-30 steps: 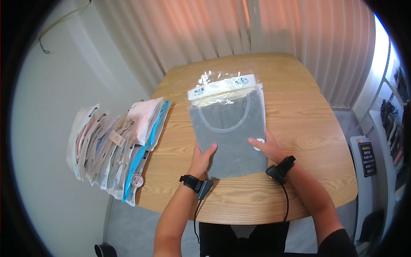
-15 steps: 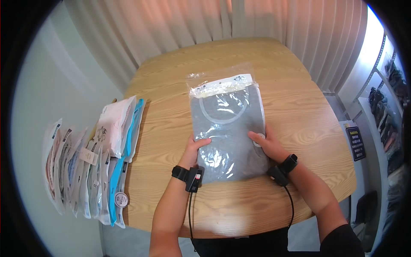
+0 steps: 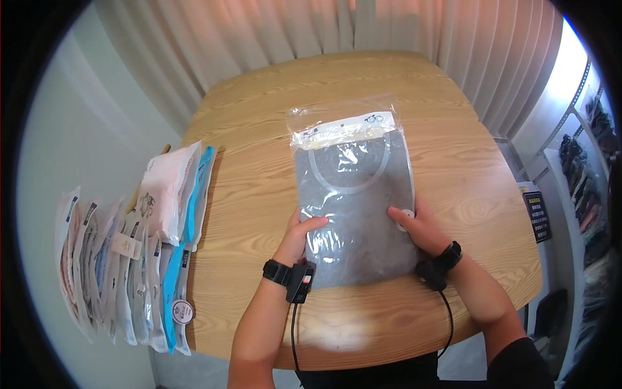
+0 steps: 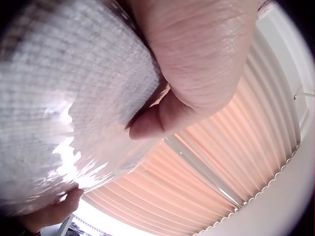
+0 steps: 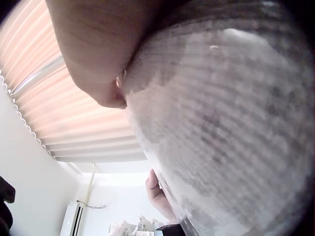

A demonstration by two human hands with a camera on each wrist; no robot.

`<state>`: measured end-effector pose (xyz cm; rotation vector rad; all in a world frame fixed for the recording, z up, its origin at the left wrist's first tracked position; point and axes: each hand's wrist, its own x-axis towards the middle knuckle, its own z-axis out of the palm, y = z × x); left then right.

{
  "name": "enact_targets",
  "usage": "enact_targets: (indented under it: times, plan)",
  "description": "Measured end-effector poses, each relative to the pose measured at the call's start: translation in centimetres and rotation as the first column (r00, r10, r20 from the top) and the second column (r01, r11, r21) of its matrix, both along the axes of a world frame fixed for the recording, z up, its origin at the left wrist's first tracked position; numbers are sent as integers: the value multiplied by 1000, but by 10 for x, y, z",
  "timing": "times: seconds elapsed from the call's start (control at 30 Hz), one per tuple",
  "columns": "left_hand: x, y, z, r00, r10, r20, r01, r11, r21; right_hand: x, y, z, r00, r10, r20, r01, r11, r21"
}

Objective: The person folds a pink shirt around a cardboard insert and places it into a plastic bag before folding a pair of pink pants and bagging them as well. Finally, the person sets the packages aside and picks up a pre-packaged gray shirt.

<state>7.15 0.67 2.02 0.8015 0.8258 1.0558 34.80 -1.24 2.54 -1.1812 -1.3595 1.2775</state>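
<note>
A folded grey garment with a pale round neckline lies flat inside a clear plastic bag [image 3: 363,214] with a printed white header strip. My left hand [image 3: 299,236] grips the bag's left edge, thumb on the front and the other fingers hidden behind it. At the right edge my right hand [image 3: 420,225] holds it the same way, its thumb beside a round white sticker [image 3: 406,220]. The left wrist view shows the thumb [image 4: 147,123] on the glossy plastic over ribbed grey cloth. In the right wrist view the bag [image 5: 221,123] fills much of the picture.
Several bagged garments [image 3: 107,266] stand in a row along the left side of the wooden table [image 3: 479,259], one with a bright blue edge [image 3: 172,285]. Curtains [image 3: 291,32] hang behind the table. A shelf with dark items [image 3: 580,181] is at the far right.
The head view has shifted, so the row of bags now sits further left and lower. The held bag has tilted, and bright glare now shows across its front. Both hands keep their hold.
</note>
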Motion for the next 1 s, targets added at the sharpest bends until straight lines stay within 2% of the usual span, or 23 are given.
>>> enact_targets:
  times: [0.07, 0.13, 0.53, 0.67, 0.77, 0.83, 0.87, 0.93, 0.97, 1.0]
  plan:
    - [-1, 1, -1, 1000, 4, -11, -4, 1000, -6, 1, 3, 1, 998, -32, 57, 31, 999, 21]
    - [3, -2, 6, 1000, 12, 7, -12, 1000, -10, 1, -3, 4, 998, 5, -57, -6, 1000, -7]
    - [1, -5, 7, 997, 56, -44, -61, 989, -131, 4, -2, -1, 999, 7, -42, -8, 1000, -18]
    - [-4, -6, 5, 996, 48, -74, -59, 987, -150, 8, -1, 4, 998, 22, -60, -26, 997, -76]
    - [-6, -10, 10, 992, 45, -116, -63, 985, -161, 9, 1, 7, 996, 59, -61, -70, 977, -200]
    - [-7, -10, 7, 990, 55, -126, -69, 991, -110, 11, 1, -1, 995, 98, -12, -98, 992, -80]
    - [-11, -13, 1, 994, 31, -108, -44, 991, -126, 11, 4, 3, 992, 122, 17, -121, 992, -43]
    - [-21, -2, -12, 993, -59, -104, 67, 995, 75, 10, 6, 3, 991, 130, 14, -128, 988, -89]
    - [-24, 11, -7, 992, -87, -88, 94, 993, 70, 10, 4, 2, 987, 159, -14, -160, 979, -125]
    - [-28, 23, 5, 905, -320, -280, 349, 935, 59, 14, 2, 4, 979, 206, 11, -198, 954, -226]
